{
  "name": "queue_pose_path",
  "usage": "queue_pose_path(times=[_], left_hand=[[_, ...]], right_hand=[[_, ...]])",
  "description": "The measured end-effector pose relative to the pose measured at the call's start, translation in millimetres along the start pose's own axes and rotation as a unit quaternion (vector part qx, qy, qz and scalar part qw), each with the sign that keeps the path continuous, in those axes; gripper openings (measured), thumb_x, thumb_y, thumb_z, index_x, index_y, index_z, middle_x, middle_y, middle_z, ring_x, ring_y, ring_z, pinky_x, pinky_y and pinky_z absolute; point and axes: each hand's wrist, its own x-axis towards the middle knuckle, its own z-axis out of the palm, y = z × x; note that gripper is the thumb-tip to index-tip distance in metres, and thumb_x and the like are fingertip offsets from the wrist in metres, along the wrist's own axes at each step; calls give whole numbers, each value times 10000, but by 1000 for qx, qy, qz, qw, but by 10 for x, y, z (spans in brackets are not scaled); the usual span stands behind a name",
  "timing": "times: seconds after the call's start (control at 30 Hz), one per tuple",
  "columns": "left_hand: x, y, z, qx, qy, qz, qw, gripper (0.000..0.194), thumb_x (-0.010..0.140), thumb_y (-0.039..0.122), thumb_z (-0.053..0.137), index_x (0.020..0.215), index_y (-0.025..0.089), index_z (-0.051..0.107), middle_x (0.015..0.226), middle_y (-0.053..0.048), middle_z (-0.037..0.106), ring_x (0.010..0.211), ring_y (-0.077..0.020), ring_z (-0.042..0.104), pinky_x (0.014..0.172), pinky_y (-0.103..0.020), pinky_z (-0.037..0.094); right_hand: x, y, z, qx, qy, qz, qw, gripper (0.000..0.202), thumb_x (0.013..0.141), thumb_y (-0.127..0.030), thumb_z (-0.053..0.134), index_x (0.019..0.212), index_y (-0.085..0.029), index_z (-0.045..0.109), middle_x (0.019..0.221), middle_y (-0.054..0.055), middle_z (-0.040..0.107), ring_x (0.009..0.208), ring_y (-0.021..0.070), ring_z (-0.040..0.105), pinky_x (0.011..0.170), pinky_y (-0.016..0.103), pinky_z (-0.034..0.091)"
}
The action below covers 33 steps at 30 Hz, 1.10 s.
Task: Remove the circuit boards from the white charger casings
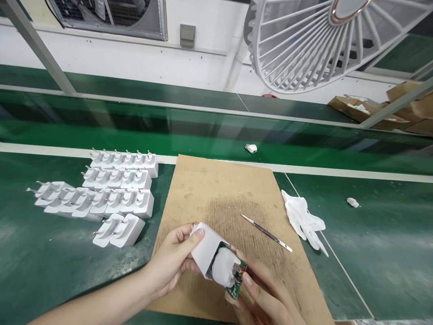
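Observation:
My left hand (181, 257) is wrapped round a white plastic plug housing (206, 247), its open end facing right and down. My right hand (262, 289) pinches the outer end of a green circuit board (234, 289) that is partly inside that opening. A rounded white mass (223, 267) covers much of the board beside metal parts. Both hands are over a brown cardboard sheet (199, 189). Right of the housing, a slim knife (266, 232) lies on the cardboard.
Rows of white plug housings (123, 198) stand at the left. A white glove (302, 219) lies at the cardboard's right edge, a small white piece (352, 202) farther right. Another small part (251, 148) sits behind the cardboard. A fan (304, 45) hangs at the upper right, near an open carton (372, 115).

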Motion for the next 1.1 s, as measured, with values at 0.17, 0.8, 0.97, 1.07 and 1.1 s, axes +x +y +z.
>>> queue_pose_path(times=[0.17,0.8,0.97,1.07,1.1], left_hand=[[-15,19,15,-2,7,-7,1000,348,715,448,738,765,114,650,623,-1,635,507,-80,595,487,-164,510],[-20,7,4,-19,17,-18,1000,331,720,438,735,747,116,662,597,17,606,515,-79,613,471,-144,506],[-35,18,15,-25,17,-16,999,311,726,419,735,755,118,666,608,15,625,529,-80,625,505,-143,521],[-43,22,18,-24,14,-16,999,313,731,420,730,771,116,672,627,7,643,534,-80,630,510,-143,523],[-44,22,18,-25,13,-16,999,312,732,420,729,770,116,671,627,7,643,536,-81,631,512,-144,524]], right_hand=[[58,17,-33,6,-9,-23,1000,517,793,-36,624,1276,-195,526,1238,144,610,1017,236,662,749,302,607],[119,52,-42,-2,-40,-41,998,554,852,-89,595,1367,-190,420,1250,183,583,1099,250,618,773,330,604],[130,56,-46,0,-42,-44,998,561,844,-60,592,1366,-183,428,1268,177,568,1103,240,616,788,313,599],[144,56,-53,1,-41,-37,998,539,827,-71,609,1330,-208,473,1238,151,603,1043,248,650,763,308,609],[146,49,-56,-3,-37,-34,999,533,823,-73,612,1321,-214,483,1226,144,614,1025,251,658,750,308,612]])
